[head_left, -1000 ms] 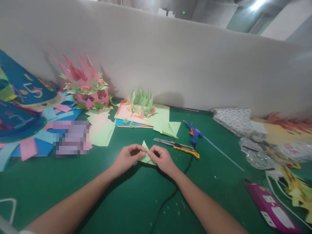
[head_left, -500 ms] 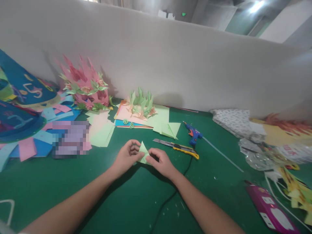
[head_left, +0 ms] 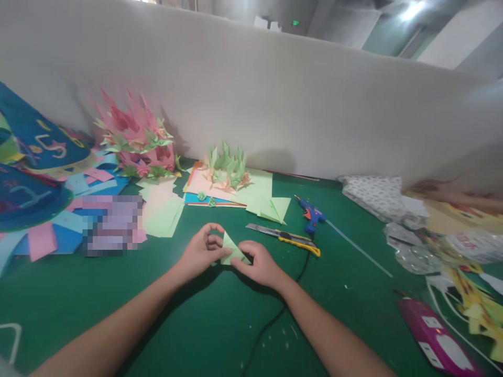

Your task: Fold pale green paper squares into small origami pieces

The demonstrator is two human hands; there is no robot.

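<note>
A small folded piece of light green paper [head_left: 229, 246] is held between both hands above the green table. My left hand [head_left: 204, 250] pinches its left side, thumb in front and fingers curled behind. On the right side, the thumb of my right hand [head_left: 259, 262] presses the paper's lower part, with the other fingers bent behind. The paper's top comes to a point near the left fingertips. Beyond the right hand lie a yellow utility knife [head_left: 298, 243], its blade out, and a blue glue gun [head_left: 312, 215] with a long glue stick [head_left: 357, 246] in its back.
A green paper crown [head_left: 228, 165] rests on stacked paper at the back. Pink paper crowns [head_left: 137, 136] and blue cone hats [head_left: 47, 141] stand left. At right are a magenta power strip [head_left: 436, 335] and plastic packaging [head_left: 412, 251]. A black cord [head_left: 271, 319] crosses the table.
The paper has turned in my fingers: its point has shifted left and a corner now shows at lower right. A hand-like blur has come over the orange paper at far right.
</note>
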